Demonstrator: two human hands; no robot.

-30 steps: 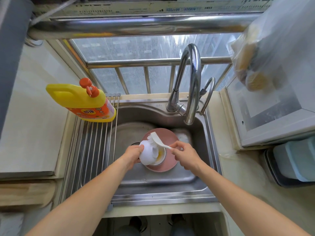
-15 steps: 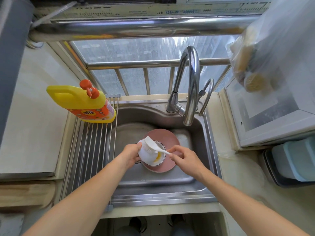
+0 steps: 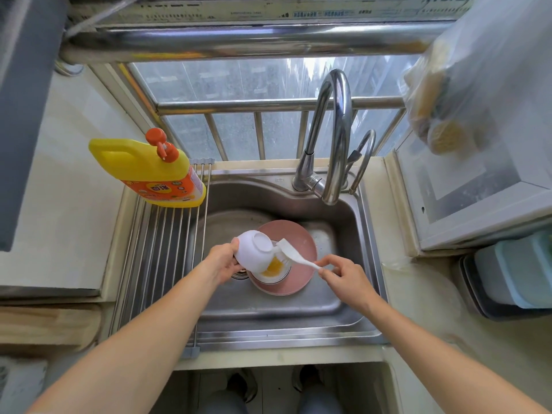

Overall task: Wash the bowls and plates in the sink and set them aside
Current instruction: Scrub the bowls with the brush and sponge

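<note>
My left hand (image 3: pixel 222 259) grips a white bowl (image 3: pixel 254 249), turned bottom-up and tilted over the steel sink (image 3: pixel 352 231). My right hand (image 3: pixel 343 274) pinches the handle of a white dish brush (image 3: pixel 294 252), whose head rests against the bowl's right side. Under them lies a pink plate (image 3: pixel 301 237) on the sink floor. On the plate stands a second small bowl (image 3: pixel 274 268) with yellow residue inside, partly hidden by the white bowl.
A steel roll-up drying rack (image 3: pixel 161 264) covers the sink's left side, with a yellow detergent bottle (image 3: pixel 149 171) at its far end. The curved faucet (image 3: pixel 334 138) arches over the basin's back right. A plastic bag (image 3: pixel 466 85) hangs upper right; a blue-lidded container (image 3: pixel 513 273) stands on the right counter.
My left hand has turned the white bowl so its base faces up and lifted it slightly left. The brush head has moved from the bowl's top to its right side.
</note>
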